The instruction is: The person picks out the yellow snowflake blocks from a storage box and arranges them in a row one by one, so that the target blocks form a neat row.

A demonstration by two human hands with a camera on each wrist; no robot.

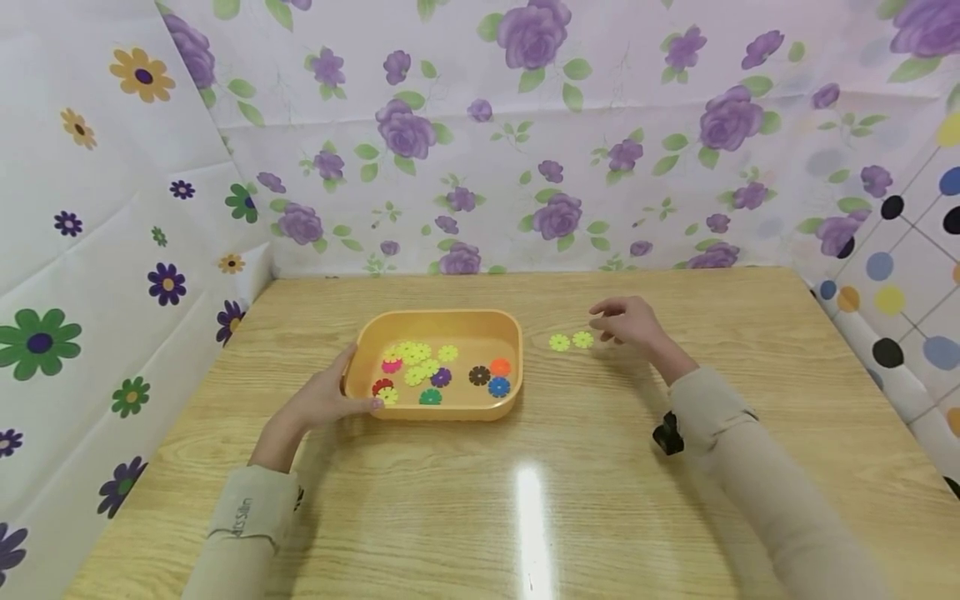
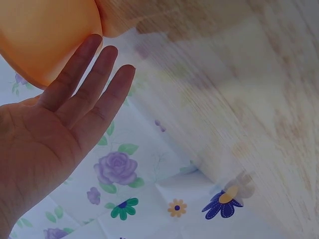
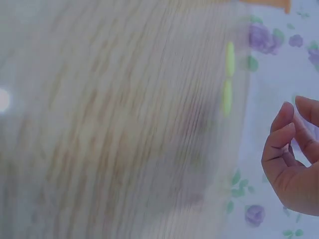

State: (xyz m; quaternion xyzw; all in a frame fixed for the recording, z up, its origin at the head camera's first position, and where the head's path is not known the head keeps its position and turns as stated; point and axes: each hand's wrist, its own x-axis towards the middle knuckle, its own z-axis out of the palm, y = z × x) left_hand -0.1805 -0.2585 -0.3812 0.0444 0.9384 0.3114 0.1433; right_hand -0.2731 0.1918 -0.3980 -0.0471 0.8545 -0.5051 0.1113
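Observation:
My left hand [image 1: 327, 398] holds the left end of a yellow-orange plastic basin [image 1: 450, 412], its thumb on the near rim. In the left wrist view, the fingers [image 2: 89, 92] lie along the outside of the basin [image 2: 45, 35]. Inside are several yellow flower-shaped discs [image 1: 415, 352], a purple disc [image 1: 442, 377], a green disc [image 1: 430, 397], a brown disc [image 1: 479, 376], a blue disc [image 1: 498, 387] and an orange disc [image 1: 500, 367]. My right hand [image 1: 632, 322], fingers loosely bent and nothing visible between them, hovers beside two yellow discs [image 1: 559, 342] on the table.
The wooden table [image 1: 600, 500] carries a bright reflection near its front. Flowered cloth [image 1: 480, 192] hangs behind it, with more patterned cloth at both sides. A small black object [image 1: 667, 433] is at the right cuff.

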